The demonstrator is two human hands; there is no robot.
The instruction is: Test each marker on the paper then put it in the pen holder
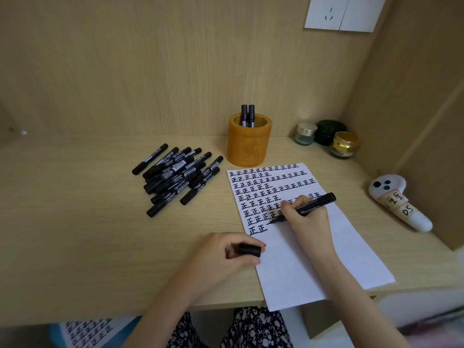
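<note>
Marker (309,205) pinched in my right fingers (288,206), tip on the paper (316,249) beside the last mark, testing it. My left fingers (241,241) curl round its cap (249,250), held ready for recapping before the holder (249,146) behind the paper.

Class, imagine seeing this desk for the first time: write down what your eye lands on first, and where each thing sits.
First comes the white paper, right of centre and filled with rows of black characters, where the right hand writes with an uncapped marker while the left hand holds the cap beside it. Next come the heap of black markers to the left, and the orange pen holder behind the paper, with two markers standing in it.
</note>
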